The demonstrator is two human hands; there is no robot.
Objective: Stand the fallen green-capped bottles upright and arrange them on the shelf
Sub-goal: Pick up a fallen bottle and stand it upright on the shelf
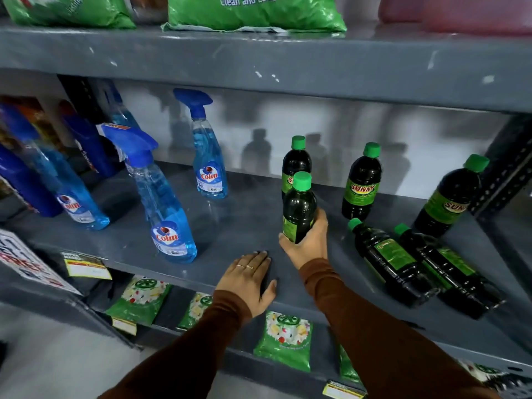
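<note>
My right hand [309, 240] grips the lower body of a dark green-capped bottle [299, 205], holding it upright over the grey shelf [244, 220]. Directly behind it stands another such bottle [296, 158]. Two more stand upright further right, one near the back [362, 182] and one by the right post [452, 197]. Two bottles lie on their sides at the front right, caps pointing back-left: one [385, 257] and one [443, 266] beside it. My left hand [247, 279] rests flat on the shelf's front edge, fingers spread, holding nothing.
Blue Colin spray bottles [164, 197] [207, 151] stand on the shelf's left half, with dark blue bottles [86, 139] behind. Green packets [283, 341] fill the shelf below; green bags [253, 12] lie above. A perforated metal post [506, 174] bounds the right side.
</note>
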